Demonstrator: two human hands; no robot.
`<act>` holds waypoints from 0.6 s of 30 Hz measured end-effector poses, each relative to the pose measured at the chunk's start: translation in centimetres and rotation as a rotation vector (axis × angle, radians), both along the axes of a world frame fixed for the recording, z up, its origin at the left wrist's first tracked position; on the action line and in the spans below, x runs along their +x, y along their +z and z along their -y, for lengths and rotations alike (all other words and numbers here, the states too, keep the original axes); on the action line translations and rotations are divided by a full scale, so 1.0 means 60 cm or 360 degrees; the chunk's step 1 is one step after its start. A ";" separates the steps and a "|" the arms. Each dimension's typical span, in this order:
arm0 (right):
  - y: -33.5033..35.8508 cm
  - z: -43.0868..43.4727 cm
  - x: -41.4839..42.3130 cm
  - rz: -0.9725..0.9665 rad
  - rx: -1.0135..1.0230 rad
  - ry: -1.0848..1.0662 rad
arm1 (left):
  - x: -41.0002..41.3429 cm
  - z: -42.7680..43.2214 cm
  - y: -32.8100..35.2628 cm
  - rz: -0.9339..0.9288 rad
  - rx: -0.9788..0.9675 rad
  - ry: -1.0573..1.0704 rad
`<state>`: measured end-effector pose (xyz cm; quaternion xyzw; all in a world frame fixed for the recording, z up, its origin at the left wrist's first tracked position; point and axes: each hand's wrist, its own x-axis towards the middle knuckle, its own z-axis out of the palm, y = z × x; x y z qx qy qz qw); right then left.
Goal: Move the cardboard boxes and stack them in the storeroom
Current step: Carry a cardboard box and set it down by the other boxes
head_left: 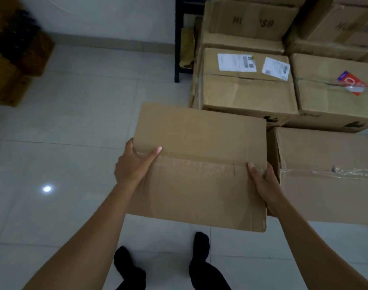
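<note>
**Grip.** L hand (135, 164) clamps the left edge of a plain brown rectangular cardboard box (200, 174). Its thumb lies flat on top along the tape seam and its fingers wrap down the side. R hand (262, 183) does the same on the right edge: thumb on top, fingers out of view down the side wall. Both hands are closed on the box, w/ arms extended.

**Task item.** The box appears to be held clear of the pale glossy tiled floor (74, 122), in front of the person and above their black-socked feet (201, 243). Its right side is just beside a second brown taped carton (325, 185), w/ the R hand in the gap between them.

**Step.** Judged as carry/placement approach at the stack. The box is not yet set down.

**Next move.** Calls for picking a flat landing spot. Likely candidates are the neighbouring carton or the carton w/ two white shipping labels (248, 91) behind. Box should go down level, and R fingers need to come clear before the walls close up.

**Materials.**
- Held box: matte corrugated board, clear tape wrinkled along the centre seam, near-right corner slightly crushed.
- Rear cartons (252, 19): dark print, blurred, tops dented.
- Carton at right rear (325, 97): carries a red packet (351, 82).
- Black frame (178, 38), prob. shelving, stands left of the stack.
</note>
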<state>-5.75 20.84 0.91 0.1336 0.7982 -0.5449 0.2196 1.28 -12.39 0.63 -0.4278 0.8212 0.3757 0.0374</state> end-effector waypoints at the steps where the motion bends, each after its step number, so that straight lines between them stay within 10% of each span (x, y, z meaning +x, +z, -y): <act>1: 0.018 0.017 0.006 -0.0054 0.0004 0.0007 | 0.006 0.018 0.017 -0.0011 -0.0013 0.0009; 18: 0.194 0.534 0.008 -0.0423 0.0291 0.0155 | 0.057 0.524 0.209 -0.0206 -0.0048 0.0083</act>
